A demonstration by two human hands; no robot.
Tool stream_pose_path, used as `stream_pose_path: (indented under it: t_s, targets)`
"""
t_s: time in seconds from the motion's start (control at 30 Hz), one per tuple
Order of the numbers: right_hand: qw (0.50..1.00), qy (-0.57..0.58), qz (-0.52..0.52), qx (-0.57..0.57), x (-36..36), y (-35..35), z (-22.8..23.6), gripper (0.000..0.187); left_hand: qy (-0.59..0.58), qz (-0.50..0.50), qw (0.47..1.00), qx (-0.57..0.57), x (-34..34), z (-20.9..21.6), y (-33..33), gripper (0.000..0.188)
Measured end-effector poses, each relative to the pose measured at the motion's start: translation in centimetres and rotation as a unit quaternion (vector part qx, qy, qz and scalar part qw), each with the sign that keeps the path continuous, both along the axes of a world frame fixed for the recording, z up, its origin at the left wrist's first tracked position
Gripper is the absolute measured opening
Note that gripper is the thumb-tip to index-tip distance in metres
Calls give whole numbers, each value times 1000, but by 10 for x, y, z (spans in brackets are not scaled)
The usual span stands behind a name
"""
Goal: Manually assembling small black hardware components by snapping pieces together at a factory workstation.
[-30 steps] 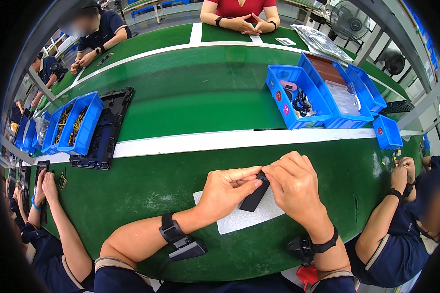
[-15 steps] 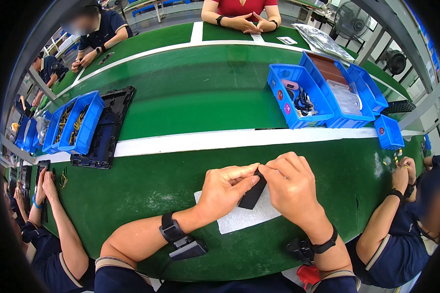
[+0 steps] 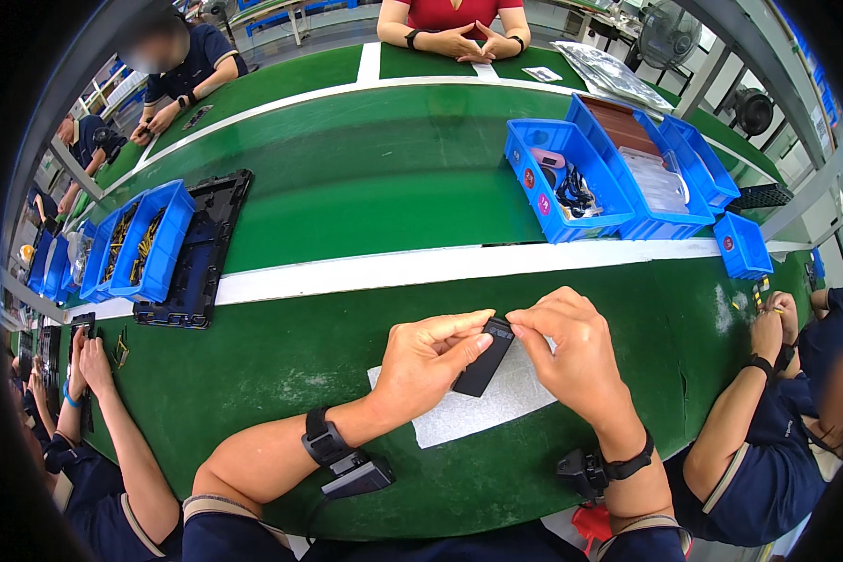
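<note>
The left hand [image 3: 420, 367] pinches the black block [image 3: 483, 367] between thumb and fingers over the white sheet [image 3: 440, 423] on the tabletop [image 3: 281, 375], seemingly for steadiness, while the right hand [image 3: 573, 354], fingertips drawn together, meets its upper corner, gripping I cannot tell what.

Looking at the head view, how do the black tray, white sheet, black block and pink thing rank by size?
1. Black tray and white sheet: too close to rank, both partly covered.
2. Black block.
3. Pink thing, though it lies farther off.
</note>
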State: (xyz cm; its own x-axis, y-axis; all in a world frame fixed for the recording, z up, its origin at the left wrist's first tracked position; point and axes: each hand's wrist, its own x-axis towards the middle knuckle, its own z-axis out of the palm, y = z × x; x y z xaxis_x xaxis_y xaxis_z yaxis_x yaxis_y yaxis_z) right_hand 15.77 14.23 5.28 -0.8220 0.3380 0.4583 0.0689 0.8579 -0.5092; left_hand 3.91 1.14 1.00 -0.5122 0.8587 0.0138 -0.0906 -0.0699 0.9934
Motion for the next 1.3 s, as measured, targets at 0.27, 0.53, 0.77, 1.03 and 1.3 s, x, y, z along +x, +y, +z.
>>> stream_pose_path:
  t_s: [0.27, 0.53, 0.77, 1.03, 1.3]
  targets:
    - [989, 35, -3, 142, -6, -2, -4, 11, -24, 6, 1000, 17, -2, -4, 1, 28]
    - [999, -10, -5, -45, -2, -2, -2, 20, -22, 1, 1000, 4, -2, -3, 0, 29]
    - [980, -26, -19, -197, 1, -1, 2, 24, 147, 14, 989, -16, -1, 8, -2, 26]
    - [974, -32, 10, -222, -5, 3, -5, 37, 9, 16, 999, 32, -3, -2, -1, 30]
    - [942, 187, -189, -206, 25, 75, 5, 41, -12, 10, 997, -72, -15, 5, 7, 36]
